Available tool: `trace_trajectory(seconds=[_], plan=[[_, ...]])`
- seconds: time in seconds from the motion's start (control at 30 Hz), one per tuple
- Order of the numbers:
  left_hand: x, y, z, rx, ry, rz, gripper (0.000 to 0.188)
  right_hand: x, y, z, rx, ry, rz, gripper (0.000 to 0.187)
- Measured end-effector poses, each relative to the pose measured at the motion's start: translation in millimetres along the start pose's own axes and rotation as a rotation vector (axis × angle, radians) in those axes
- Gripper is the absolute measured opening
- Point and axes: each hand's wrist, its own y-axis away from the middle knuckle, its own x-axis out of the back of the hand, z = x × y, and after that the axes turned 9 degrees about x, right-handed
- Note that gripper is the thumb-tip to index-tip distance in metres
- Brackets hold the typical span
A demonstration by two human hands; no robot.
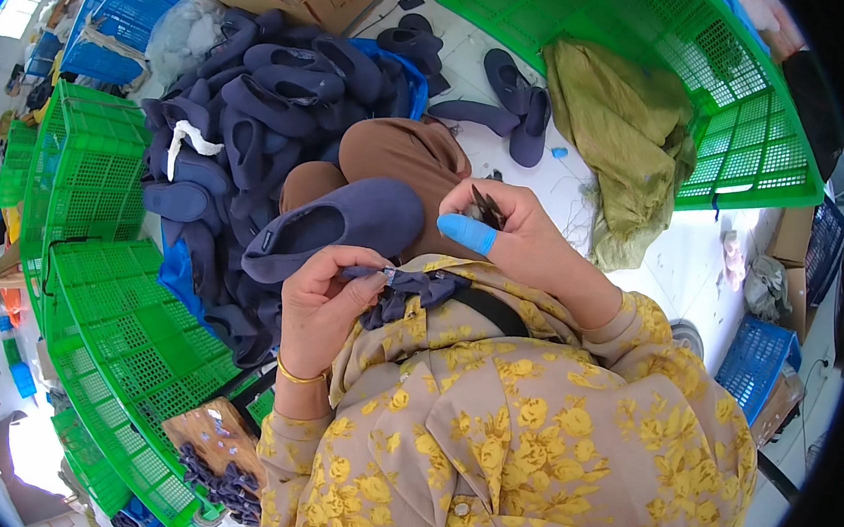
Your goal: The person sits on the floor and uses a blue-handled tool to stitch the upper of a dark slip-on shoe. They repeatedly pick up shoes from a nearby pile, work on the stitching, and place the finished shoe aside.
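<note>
Left hand (323, 300): fingers pinching navy fabric (430, 289) over floral shirt (518, 428); right hand (520, 237): fingers gripping dark snips (486, 207), apart from fabric; work seems midway; whether piled shoes (267, 104) done, cannot tell

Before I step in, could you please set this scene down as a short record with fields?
Left hand: the left hand pinches bunched navy fabric
Right hand: the right hand holds dark pointed snips; its thumb wears a blue cover
Nearest shoe: one navy shoe, just beyond the left hand
Shoe pile: a heap of navy shoes, ahead and to the left
Containers: green crates on both sides
Floor: olive cloth, ahead to the right
</note>
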Motion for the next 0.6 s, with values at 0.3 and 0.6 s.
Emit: trace_trajectory(seconds=[0.3, 0.6], plan=[[-7.1, 1.4, -0.7, 0.027, -0.045, -0.029, 0.017, -22.6, 4.0, 0.4, 0.374, 0.564, -0.165, 0.015], [5.4, 0.6, -8.8, -0.109, 0.029, -0.051, 0.019, 26.6, -7.6, 4.5, 0.045, 0.604, 0.184, 0.009]])
